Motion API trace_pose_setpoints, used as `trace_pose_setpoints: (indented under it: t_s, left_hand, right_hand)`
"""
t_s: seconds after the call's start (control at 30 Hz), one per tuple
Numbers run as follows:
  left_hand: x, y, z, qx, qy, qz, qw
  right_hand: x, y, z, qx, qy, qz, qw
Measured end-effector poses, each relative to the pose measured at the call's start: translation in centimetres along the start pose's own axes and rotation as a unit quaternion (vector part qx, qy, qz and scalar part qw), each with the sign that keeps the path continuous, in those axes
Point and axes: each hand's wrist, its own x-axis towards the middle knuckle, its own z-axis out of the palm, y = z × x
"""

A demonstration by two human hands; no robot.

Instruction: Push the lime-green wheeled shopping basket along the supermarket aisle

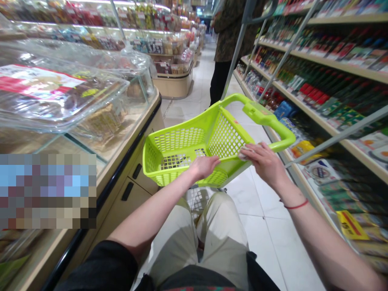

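Note:
A bright green plastic shopping cart [178, 137] stands sideways in front of my legs, its slotted basket holding nothing I can see. My left hand [203, 166] is closed over the near rim of the basket. Farther right, my right hand [268, 163] presses a small white tissue [244, 152] onto the rim corner near the handle. Most of the tissue is hidden under the fingers. The cart's thick looped handle [286, 137] rises just beyond my right hand. A red string circles my right wrist.
A display counter [130, 157] with clear-lidded food trays [57, 95] runs along the left. Stocked shelves [342, 137] with slanting metal bars line the right. A person in dark clothes [226, 52] stands in the aisle ahead, beyond the cart. White floor tiles [257, 194] lie below.

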Motion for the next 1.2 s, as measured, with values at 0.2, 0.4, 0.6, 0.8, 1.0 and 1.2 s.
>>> trace_pose_setpoints:
  t_s: [0.2,0.4,0.6,0.8,1.0,1.2]
  left_hand:
    - [-0.1,0.1,-0.1,0.006,-0.001,0.006,1.000]
    - [-0.1,0.0,-0.1,0.010,-0.001,0.007,1.000]
    - [0.0,0.3,-0.1,0.011,-0.004,-0.002,1.000]
    - [-0.8,-0.2,-0.1,0.020,-0.003,-0.009,1.000]
    - [-4.9,-4.2,-0.1,0.058,0.018,-0.040,0.997]
    - [-8.3,-7.5,-0.8,0.100,0.011,-0.074,0.992]
  right_hand:
    - [-1.1,5.5,-4.2,-0.030,0.041,0.067,0.996]
    - [-0.8,4.2,-2.8,-0.004,0.069,0.032,0.997]
    - [0.8,-0.3,0.9,0.050,0.019,0.013,0.999]
    - [2.2,-4.3,4.3,0.047,-0.040,-0.034,0.998]
    - [1.5,-1.7,2.2,0.067,-0.041,-0.031,0.996]
    - [0.7,1.1,0.5,0.095,-0.021,-0.006,0.995]
